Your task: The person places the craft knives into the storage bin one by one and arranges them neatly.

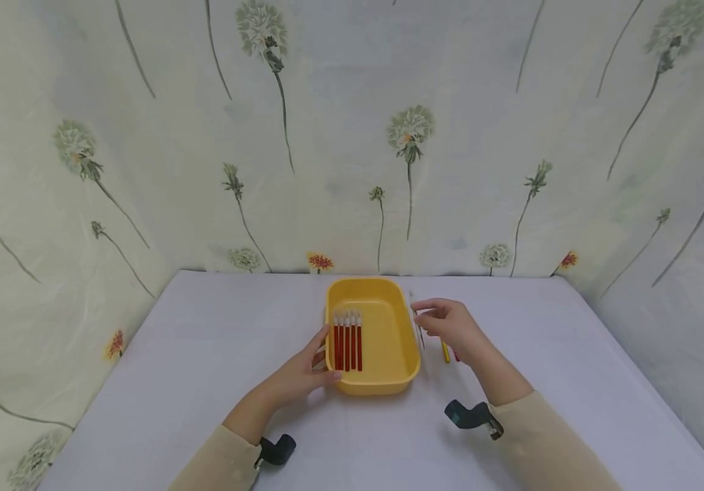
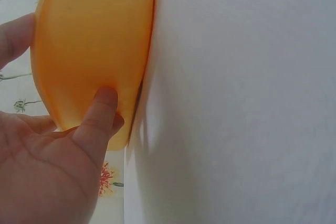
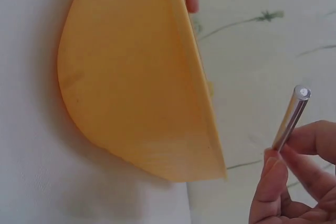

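A yellow plastic tray (image 1: 389,375) sits on the table. Along its left side several slim red pen-like sticks (image 1: 348,344) with whitish, clear-looking tips lie side by side. My left hand (image 1: 299,372) holds the tray at its front left, and the left wrist view shows a fingertip (image 2: 106,98) pressed on the outer wall. Just right of the tray, my right hand (image 1: 450,324) pinches a slim silvery pen-like stick (image 3: 290,119) between thumb and fingers, apart from the tray wall. Which kind of pen or brush it is, I cannot tell.
A yellow stick (image 1: 445,351) and a pinkish-red one (image 1: 456,356) lie on the table under the right hand, partly hidden by it. White cloth (image 1: 204,354) covers the table. Behind it hangs a flower-printed sheet (image 1: 340,170).
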Motion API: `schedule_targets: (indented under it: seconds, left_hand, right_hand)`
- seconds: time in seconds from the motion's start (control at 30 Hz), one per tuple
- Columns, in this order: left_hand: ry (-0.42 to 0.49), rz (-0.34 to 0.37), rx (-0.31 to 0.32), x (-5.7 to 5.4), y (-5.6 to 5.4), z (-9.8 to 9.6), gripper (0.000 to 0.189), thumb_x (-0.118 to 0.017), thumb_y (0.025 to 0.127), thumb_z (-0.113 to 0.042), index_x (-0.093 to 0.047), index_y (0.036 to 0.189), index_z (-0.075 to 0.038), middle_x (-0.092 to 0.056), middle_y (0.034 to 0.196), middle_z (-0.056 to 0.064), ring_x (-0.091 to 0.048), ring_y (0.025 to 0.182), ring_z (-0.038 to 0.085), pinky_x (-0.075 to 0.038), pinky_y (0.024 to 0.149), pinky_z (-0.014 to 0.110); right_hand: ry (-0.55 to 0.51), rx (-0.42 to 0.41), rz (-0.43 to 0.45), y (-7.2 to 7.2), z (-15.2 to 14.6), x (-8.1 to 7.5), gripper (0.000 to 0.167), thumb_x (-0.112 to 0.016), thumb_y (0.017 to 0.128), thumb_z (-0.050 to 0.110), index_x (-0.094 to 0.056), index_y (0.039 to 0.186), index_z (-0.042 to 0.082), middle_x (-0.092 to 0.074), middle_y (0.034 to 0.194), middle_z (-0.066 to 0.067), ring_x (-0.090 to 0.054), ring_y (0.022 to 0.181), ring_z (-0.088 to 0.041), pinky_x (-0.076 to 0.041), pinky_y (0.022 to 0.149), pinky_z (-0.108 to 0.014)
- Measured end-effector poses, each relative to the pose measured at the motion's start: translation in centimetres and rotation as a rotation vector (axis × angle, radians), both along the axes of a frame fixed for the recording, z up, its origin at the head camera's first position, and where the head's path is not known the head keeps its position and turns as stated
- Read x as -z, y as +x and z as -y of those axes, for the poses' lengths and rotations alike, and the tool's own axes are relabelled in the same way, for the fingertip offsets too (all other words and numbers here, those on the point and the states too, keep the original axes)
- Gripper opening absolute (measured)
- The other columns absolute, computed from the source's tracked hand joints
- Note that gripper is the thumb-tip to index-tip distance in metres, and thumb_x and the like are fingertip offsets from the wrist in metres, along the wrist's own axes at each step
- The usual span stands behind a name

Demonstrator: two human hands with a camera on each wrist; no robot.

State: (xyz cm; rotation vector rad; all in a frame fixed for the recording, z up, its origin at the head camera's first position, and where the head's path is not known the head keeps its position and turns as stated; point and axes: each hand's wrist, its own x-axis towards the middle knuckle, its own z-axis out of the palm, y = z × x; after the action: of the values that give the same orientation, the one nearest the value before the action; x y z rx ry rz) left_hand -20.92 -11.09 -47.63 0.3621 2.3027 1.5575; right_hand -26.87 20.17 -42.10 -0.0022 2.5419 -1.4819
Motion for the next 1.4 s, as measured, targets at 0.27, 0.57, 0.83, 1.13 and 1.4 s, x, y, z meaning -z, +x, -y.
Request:
schedule_targets:
  seconds: [0.27, 0.57, 0.83, 1.13, 1.4]
  left_hand:
    - [0.0, -0.003, 0.0, 0.2, -0.2, 0.1, 0.1, -0.075, 0.091, -0.036, -0.007, 0.163, -0.022, -0.013, 0.168, 0.007, -0.032, 0.147, 0.033, -0.033, 0.115, 0.048]
    - [0.012, 0.01, 0.005, 0.0, -0.2, 0.0, 0.099, -0.073, 0.092, -0.033, -0.006, 0.163, -0.022, -0.012, 0.168, 0.008, -0.03, 0.147, 0.035, -0.033, 0.115, 0.049]
    - [0.019, 0.013, 0.008, 0.0, -0.1, -0.1, 0.097, -0.072, 0.094, -0.032, -0.005, 0.163, -0.021, -0.011, 0.168, 0.009, -0.029, 0.148, 0.035, -0.031, 0.116, 0.049]
    - [0.043, 0.001, 0.026, 0.3, -0.2, 0.0, 0.096, -0.071, 0.094, -0.029, -0.004, 0.163, -0.019, -0.01, 0.168, 0.009, -0.03, 0.147, 0.035, -0.031, 0.116, 0.05]
    - [0.047, 0.004, 0.026, 0.3, -0.2, -0.1, 0.097, -0.071, 0.094, -0.03, -0.004, 0.163, -0.018, -0.011, 0.167, 0.01, -0.03, 0.147, 0.036, -0.032, 0.116, 0.05]
  right_hand:
    - [-0.059, -0.052, -0.034, -0.3, 2.3, -0.1, 0.035, -0.066, 0.097, 0.019, -0.065, 0.13, 0.008, -0.068, 0.12, -0.016, -0.064, 0.103, -0.028, -0.051, 0.099, -0.048]
    - [-0.066, -0.057, -0.035, -0.5, 4.7, 0.5, 0.031, -0.069, 0.095, 0.014, -0.069, 0.124, 0.005, -0.07, 0.107, -0.01, -0.067, 0.094, -0.023, -0.057, 0.09, -0.038]
    - [-0.141, -0.052, 0.005, -0.4, 6.8, 1.1, 0.028, -0.069, 0.094, 0.008, -0.068, 0.121, 0.0, -0.069, 0.105, -0.014, -0.071, 0.089, -0.023, -0.059, 0.085, -0.038]
    - [-0.181, -0.061, 0.052, -1.2, 8.5, 2.5, 0.027, -0.067, 0.094, 0.004, -0.068, 0.12, -0.001, -0.069, 0.11, -0.019, -0.068, 0.087, -0.021, -0.06, 0.082, -0.036]
    - [-0.148, -0.071, 0.02, -1.5, 9.0, 3.5, 0.025, -0.067, 0.09, -0.001, -0.068, 0.115, -0.006, -0.071, 0.1, -0.016, -0.067, 0.078, -0.019, -0.059, 0.072, -0.031]
